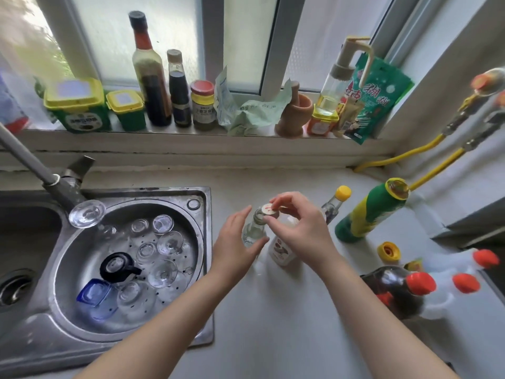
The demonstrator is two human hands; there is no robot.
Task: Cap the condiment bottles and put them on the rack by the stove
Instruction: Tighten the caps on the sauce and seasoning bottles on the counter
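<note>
Head view: our right hand (297, 228) pinches the round white cap with a red mark (269, 208) directly above the open mouth of the small clear glass bottle (254, 228), which stands upright while our left hand (236, 242) cups it, thumb and fingers loosely round its side.

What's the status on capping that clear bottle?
Left hand steadies clear bottle. Right hand fingers pinch cap over neck. Not seated. Nothing blocking.
</note>
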